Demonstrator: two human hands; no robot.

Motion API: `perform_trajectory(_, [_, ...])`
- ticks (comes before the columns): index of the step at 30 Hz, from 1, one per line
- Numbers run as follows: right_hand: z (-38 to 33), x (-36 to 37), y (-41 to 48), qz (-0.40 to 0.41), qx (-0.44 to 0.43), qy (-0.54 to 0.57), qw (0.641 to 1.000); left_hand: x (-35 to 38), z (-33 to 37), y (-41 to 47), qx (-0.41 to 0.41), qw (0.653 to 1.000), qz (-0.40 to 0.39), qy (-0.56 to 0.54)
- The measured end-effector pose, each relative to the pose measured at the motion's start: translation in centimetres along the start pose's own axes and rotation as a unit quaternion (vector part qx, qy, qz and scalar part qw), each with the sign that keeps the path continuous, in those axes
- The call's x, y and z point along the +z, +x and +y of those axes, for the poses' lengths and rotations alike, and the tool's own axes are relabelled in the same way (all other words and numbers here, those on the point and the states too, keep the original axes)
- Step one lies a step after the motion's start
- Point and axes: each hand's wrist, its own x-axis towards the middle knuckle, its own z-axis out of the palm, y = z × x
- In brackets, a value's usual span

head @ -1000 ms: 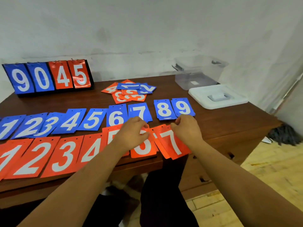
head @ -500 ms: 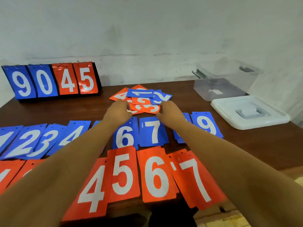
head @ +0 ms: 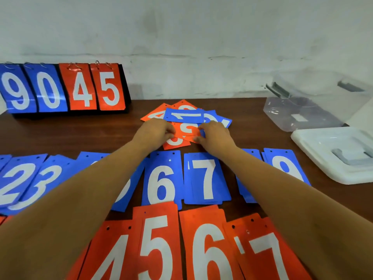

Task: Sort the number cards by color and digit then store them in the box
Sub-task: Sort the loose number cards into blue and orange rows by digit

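A loose pile of mixed orange and blue number cards (head: 184,115) lies at the back middle of the brown table (head: 80,134). My left hand (head: 155,130) and my right hand (head: 215,136) both rest on the pile's near side, fingertips pinching an orange card (head: 186,128) from either edge. Nearer me runs a row of blue cards, with the 6 (head: 162,182) and 7 (head: 205,178) showing between my arms. An orange row lies closest, showing 4, 5 (head: 156,245), 6 and 7. The clear plastic box (head: 302,114) stands open at the back right.
The box's white lid (head: 339,154) lies on the table right of the blue 9 card (head: 286,166). A flip scoreboard (head: 62,89) reading 9 0 4 5 stands at the back left against the white wall. My forearms cover parts of both rows.
Both hands left the orange 6 and 7 cards near the front edge and reached forward to the mixed pile. The view leaned in and closed on the table.
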Motion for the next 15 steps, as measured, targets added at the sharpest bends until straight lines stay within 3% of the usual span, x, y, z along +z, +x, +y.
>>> perform_trajectory(6, [-0.5, 0.7, 0.3, 0.018, -0.053, 0.001, 0.998, 0.4, 0.0, -0.1, -0.020, 0.999, 0.016, -0.048])
perform_trajectory(10, [-0.4, 0.4, 0.7, -0.032, -0.068, 0.062, 0.995, 0.4, 0.0, -0.4, -0.012, 0.998, 0.019, -0.058])
perform_trajectory(15, [-1.3, 0.3, 1.7, -0.042, -0.067, -0.013, 0.997, 0.2, -0.2, -0.5, -0.021, 0.996, 0.019, -0.080])
